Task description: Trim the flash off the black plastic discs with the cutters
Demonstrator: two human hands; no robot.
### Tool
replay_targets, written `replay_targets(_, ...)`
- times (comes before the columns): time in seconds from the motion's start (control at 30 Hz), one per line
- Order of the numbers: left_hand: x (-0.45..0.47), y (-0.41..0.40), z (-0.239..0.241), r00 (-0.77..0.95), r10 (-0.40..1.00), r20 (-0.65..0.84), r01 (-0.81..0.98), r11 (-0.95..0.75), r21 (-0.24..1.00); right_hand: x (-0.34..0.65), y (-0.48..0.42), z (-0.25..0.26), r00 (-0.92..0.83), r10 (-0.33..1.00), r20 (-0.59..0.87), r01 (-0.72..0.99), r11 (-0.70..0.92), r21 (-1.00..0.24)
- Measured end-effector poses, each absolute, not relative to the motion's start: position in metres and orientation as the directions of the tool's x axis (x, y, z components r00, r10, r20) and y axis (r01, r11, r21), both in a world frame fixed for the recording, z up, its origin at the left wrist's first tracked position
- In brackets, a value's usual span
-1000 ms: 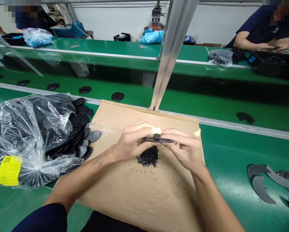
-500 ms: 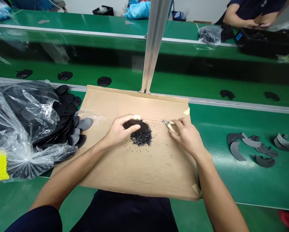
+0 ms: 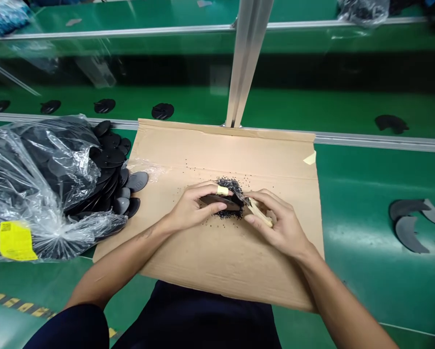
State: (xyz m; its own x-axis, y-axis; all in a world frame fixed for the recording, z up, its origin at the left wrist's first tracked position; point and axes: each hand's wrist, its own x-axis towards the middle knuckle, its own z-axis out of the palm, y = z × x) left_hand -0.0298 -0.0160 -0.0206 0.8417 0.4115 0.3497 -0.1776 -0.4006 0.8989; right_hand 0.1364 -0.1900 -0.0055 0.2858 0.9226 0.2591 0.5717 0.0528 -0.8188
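My left hand point(image 3: 197, 206) grips a dark oval plastic disc point(image 3: 223, 201), tilted between thumb and fingers; one finger wears a pale yellow wrap point(image 3: 223, 190). In my right hand point(image 3: 277, 218) is a pair of nippers point(image 3: 256, 211) with cream handles, closed around by thumb and fingers. Their metal jaws meet the right end of the disc; whether they bite into it I cannot tell. Beneath both lies a heap of tiny black plastic bits point(image 3: 230, 184) on the brown cardboard sheet point(image 3: 210, 257).
A clear plastic bag point(image 3: 39, 169) with a yellow label spills black discs point(image 3: 110, 157) at the left. Curved grey pieces point(image 3: 410, 232) lie on the green bench point(image 3: 355, 194) at right. A metal post point(image 3: 248, 63) rises behind the cardboard; more dark pieces point(image 3: 163, 111) sit beyond the rail.
My right hand has brought the nippers left to the disc, which has tipped more on edge. The camera view has shifted downward and left.
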Motion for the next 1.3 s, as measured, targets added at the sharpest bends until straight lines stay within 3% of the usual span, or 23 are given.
replay_targets(0.27,-0.030,-0.017,-0.020,0.852,0.374,0.367,-0.195,-0.424,0.884,0.141,-0.191,-0.009,0.171,0.887,0.429,0.723,0.183,-0.667)
replay_targets(0.73,-0.030,-0.017,-0.021,0.856,0.341,0.389,-0.231,-0.421,0.877,0.146,-0.193,-0.009,0.116,0.887,0.448,0.783,0.196,-0.590)
replay_targets(1.3,-0.026,-0.026,-0.028,0.821,0.376,0.430,-0.276,-0.397,0.875,0.147,-0.198,0.001,0.037,0.895,0.444,0.908,0.155,-0.389)
